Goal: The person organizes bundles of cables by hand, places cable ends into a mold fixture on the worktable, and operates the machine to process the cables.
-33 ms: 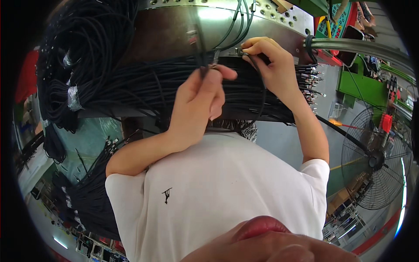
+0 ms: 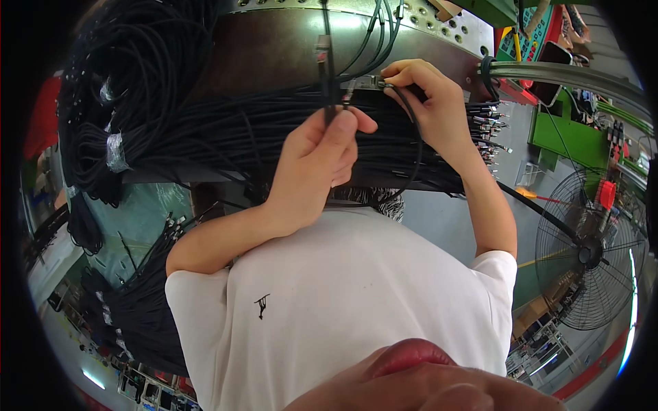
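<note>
My left hand (image 2: 317, 161) is closed around black cables (image 2: 327, 79) that stand up from its fingers, some with small metal ends. To its right, my right hand (image 2: 428, 99) pinches a black cable (image 2: 415, 127) just behind its metal connector (image 2: 381, 83). That cable curves down in front of the right palm. Below both hands lies a thick bundle of black cables (image 2: 226, 137) running left to right. Its many connector tips (image 2: 490, 127) show at the right end. The parts of the cables inside my left fist are hidden.
Coiled black cables (image 2: 137, 48) tied with clear wrap (image 2: 116, 152) heap at the left. Behind the bundle stands a metal surface (image 2: 288, 55) with a perforated strip. A round fan (image 2: 589, 253) stands at the right, and more cables (image 2: 137, 322) lie at the lower left.
My left hand has shifted slightly to the right, and the cables in it have swung right with it. My right hand has moved barely, keeping its pinch.
</note>
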`<state>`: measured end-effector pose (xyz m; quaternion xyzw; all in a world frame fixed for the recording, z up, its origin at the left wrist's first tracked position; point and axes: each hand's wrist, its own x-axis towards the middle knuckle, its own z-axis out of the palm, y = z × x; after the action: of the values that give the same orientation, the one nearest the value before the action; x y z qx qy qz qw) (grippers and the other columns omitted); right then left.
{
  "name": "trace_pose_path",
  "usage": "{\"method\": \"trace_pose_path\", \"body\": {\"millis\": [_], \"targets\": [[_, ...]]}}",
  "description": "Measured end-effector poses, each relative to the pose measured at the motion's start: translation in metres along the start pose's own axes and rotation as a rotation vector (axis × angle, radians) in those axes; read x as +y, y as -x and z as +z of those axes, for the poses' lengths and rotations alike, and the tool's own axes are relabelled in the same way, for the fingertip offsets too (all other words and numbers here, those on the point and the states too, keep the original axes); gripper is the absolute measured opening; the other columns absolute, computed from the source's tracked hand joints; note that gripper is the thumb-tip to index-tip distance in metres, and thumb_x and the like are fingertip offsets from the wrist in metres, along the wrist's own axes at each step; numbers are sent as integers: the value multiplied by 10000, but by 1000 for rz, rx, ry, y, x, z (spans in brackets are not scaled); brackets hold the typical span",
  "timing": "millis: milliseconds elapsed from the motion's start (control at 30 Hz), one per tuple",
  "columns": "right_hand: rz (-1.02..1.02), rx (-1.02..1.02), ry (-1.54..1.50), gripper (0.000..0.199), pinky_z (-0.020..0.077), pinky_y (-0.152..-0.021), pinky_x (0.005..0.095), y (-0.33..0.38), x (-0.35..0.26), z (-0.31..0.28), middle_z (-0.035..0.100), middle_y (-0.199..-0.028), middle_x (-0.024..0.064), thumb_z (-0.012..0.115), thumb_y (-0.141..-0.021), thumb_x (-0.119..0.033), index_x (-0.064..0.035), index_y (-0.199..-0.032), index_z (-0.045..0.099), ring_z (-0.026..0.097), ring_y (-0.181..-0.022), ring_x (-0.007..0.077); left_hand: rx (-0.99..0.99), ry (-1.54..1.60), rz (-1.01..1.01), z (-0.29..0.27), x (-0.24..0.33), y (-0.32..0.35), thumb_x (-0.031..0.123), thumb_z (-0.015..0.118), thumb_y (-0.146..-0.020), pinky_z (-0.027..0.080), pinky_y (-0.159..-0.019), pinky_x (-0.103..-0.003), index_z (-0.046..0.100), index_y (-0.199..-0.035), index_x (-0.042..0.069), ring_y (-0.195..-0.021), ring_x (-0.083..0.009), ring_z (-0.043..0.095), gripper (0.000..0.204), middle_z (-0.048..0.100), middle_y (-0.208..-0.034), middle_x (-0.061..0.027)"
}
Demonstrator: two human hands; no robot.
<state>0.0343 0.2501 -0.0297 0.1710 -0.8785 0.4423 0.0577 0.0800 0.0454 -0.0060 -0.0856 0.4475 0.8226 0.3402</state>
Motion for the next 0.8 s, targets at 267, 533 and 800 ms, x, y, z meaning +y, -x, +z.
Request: {"method": "trace_pose_path", "body": {"millis": [267,533,800], "targets": [[-81,-86,392,96,482,-639,373,-6,-13,-5,612,-817,64,622,-769,-19,-57,-822,552,607,-775,272,-118,135,-137,2,3,-5,301,427,-1010,287,-487,-203,573,-1013,22,-526,-37,322,315,413,-621,38],[-595,-93,585,253,489,-688,315,-3,-29,-27,582,-902,21,646,-672,-131,-102,-920,606,602,-810,204,-170,40,-177,3,1,-8,273,418,-1010,382,-549,-227,582,-1032,-2,-575,-80,451,321,530,-689,-16],[-109,4,156,125,510,-685,321,5,8,-14,662,-915,55,663,-754,36,-33,-830,591,632,-801,257,-354,-229,531,5,60,24,327,264,-1032,510,-612,-264,477,-1147,-146,-585,-156,604,531,656,-881,-193]]}}
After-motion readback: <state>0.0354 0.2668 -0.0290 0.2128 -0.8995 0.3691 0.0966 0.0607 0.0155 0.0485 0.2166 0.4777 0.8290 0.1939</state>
